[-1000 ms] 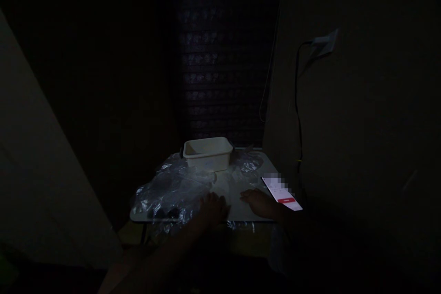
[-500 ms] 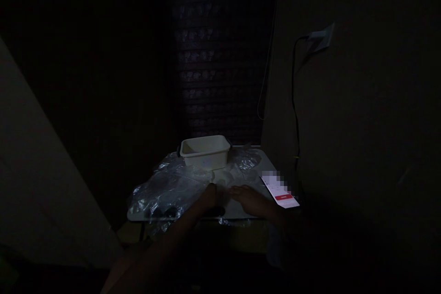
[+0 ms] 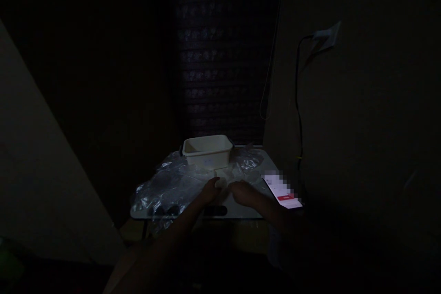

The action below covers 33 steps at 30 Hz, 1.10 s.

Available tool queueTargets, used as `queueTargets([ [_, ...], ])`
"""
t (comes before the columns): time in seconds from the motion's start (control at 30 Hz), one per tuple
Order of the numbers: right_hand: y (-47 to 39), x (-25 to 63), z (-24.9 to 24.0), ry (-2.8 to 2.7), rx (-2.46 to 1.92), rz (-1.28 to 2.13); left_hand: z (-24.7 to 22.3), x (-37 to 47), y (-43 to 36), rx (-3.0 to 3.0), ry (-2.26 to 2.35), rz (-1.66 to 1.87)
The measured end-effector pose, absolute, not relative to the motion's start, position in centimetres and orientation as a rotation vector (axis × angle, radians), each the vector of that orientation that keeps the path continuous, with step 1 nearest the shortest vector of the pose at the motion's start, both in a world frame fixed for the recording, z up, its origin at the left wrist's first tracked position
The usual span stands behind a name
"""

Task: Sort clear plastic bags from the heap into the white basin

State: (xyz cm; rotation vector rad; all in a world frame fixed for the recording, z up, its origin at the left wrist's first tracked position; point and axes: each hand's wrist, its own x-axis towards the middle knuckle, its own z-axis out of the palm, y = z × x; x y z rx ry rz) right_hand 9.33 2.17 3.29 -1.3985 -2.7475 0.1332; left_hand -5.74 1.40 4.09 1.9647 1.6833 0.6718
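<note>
In the dim head view, my left hand (image 3: 210, 190) is closed over the small table (image 3: 239, 211), thumb and fingers around a pale translucent piece (image 3: 221, 183), which looks like plastic. Just to its right, my right hand (image 3: 241, 193) has its fingers curled in at the right side of that piece. What those fingertips hold is too dark to make out. Crumpled clear plastic sheeting (image 3: 161, 190) covers the table's left part. Beyond both hands stands a cream plastic tub (image 3: 207, 160) with dark handles.
A lit phone (image 3: 284, 193) lies at the table's right edge. More crumpled plastic (image 3: 251, 161) is right of the tub. A dark slot (image 3: 215, 211) runs near the front edge. Behind are a patterned blind (image 3: 213, 78) and a wall outlet (image 3: 327, 38) with a hanging black cord (image 3: 298, 101).
Both hands have shifted slightly away from me. My right hand's fingers, stretched out before, are now curled in. The pale piece shows at my left hand, and the table slot is less covered.
</note>
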Motion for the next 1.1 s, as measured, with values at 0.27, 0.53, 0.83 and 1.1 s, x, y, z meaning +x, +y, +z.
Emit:
queueTargets([
  [0.27, 4.8, 8.4, 3.5, -2.588, -1.378, 0.295, 3.7, -5.7, 1.8, 1.829, 1.652, 0.793],
  [0.53, 4.9, 8.2, 3.1, -2.610, -1.355, 0.347, 3.3, -5.3, 2.1, 1.705, 1.610, 0.870],
  [0.83, 5.3, 8.9, 2.9, -2.568, -1.373, 0.400, 2.5, -5.8, 2.9, 1.620, 1.480, 0.981],
  [1.1, 4.3, 9.0, 3.4, -2.814, -1.305, 0.031, 3.0, -5.6, 2.6, 1.656, 1.393, 0.965],
])
